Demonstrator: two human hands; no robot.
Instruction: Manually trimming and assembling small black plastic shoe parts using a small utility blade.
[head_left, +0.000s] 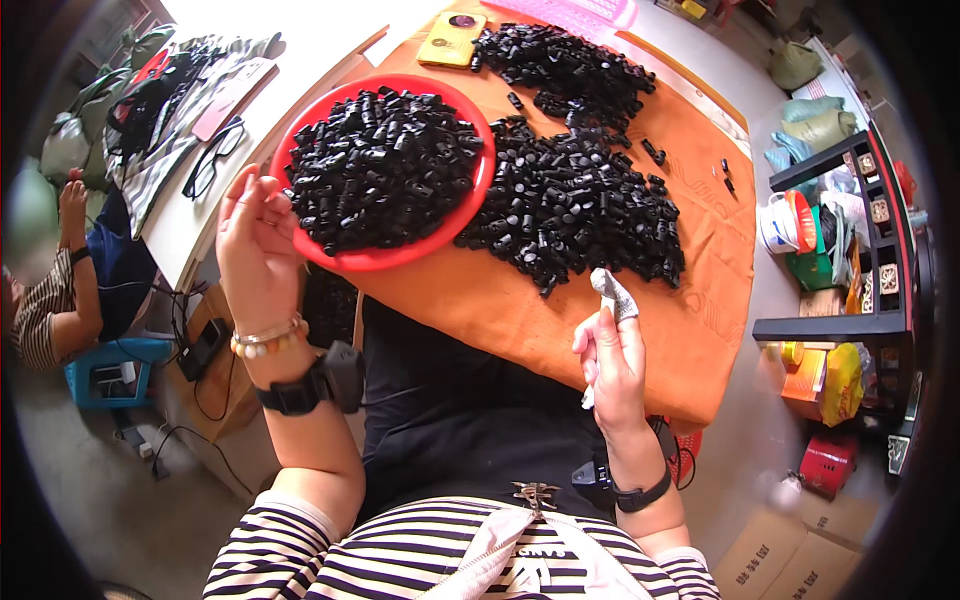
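My left hand (258,222) is raised at the left rim of a round red basin (488,190). Its fingers are apart and half curled beside the rim; nothing shows in them. Small black cylindrical plastic pieces (385,165) fill the basin. My right hand (615,375) hovers over the near edge of the orange tablecloth (480,300), its thumb pressed against the index finger. A whitish cloth wrap (615,296) covers that finger's tip. Whether anything is pinched there is hidden. Just beyond lies a large heap of the same black pieces (580,210).
A second black heap (565,75) and a yellow phone-like object (452,40) lie at the back. Glasses (212,158) rest on the white table at left, where another person's arm (80,290) shows. On the right stand a dark shelf frame (835,328) and cardboard (790,555).
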